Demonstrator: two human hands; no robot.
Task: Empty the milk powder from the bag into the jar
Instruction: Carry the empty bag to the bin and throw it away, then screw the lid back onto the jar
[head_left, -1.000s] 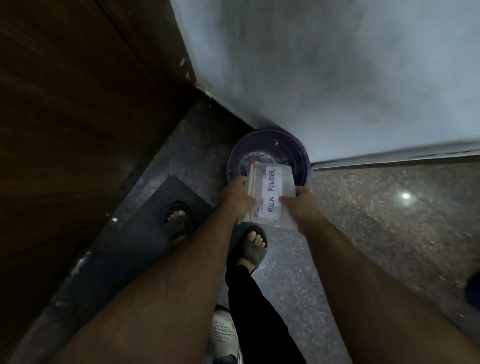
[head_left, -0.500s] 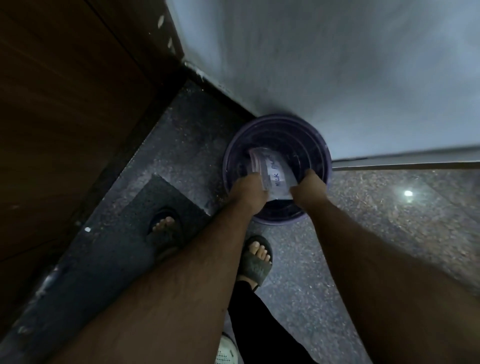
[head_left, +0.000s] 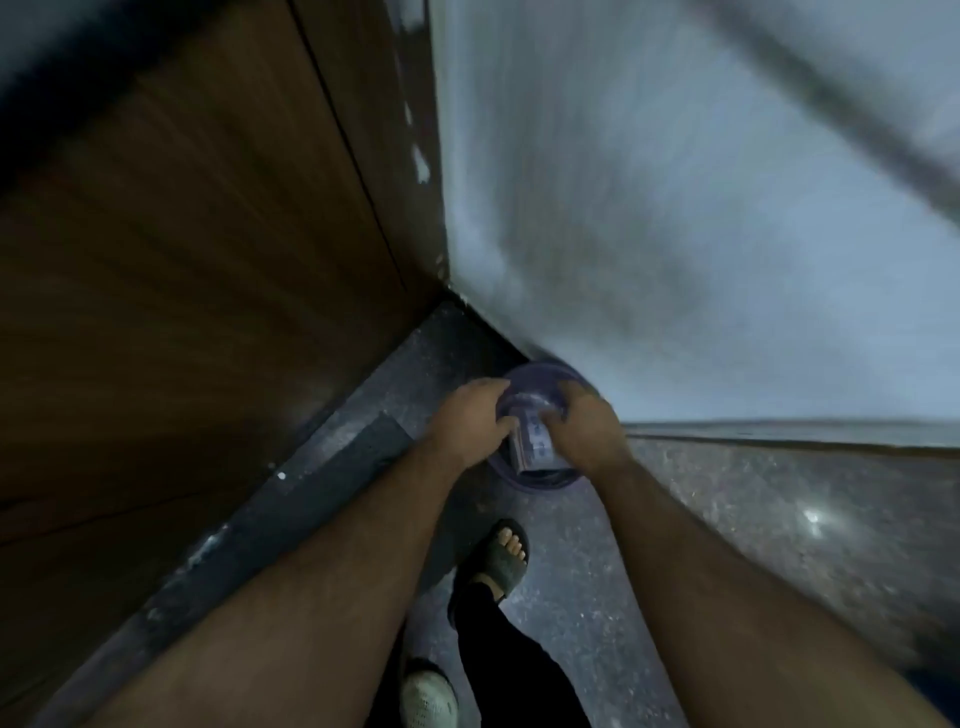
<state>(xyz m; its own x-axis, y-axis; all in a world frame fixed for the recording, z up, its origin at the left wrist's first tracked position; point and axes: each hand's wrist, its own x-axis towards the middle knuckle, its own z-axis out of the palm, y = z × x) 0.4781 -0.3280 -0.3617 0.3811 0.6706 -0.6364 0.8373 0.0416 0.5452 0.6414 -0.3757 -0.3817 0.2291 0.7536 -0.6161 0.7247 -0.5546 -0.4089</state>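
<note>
A clear plastic bag with a white handwritten label sits folded between my two hands, low over a round purple bin on the floor. My left hand grips the bag's left edge. My right hand pinches its right side. Both hands cover most of the bin's opening, so its inside is hidden. No jar is in view. The picture is blurred by motion.
The purple bin stands in a corner, against a pale wall and near a brown wooden door. A dark mat lies on the speckled stone floor. A sandalled foot stands just behind the bin.
Both hands have pushed the bag lower into the bin and folded it smaller. The camera has tilted up and the bin looks smaller and farther away.
</note>
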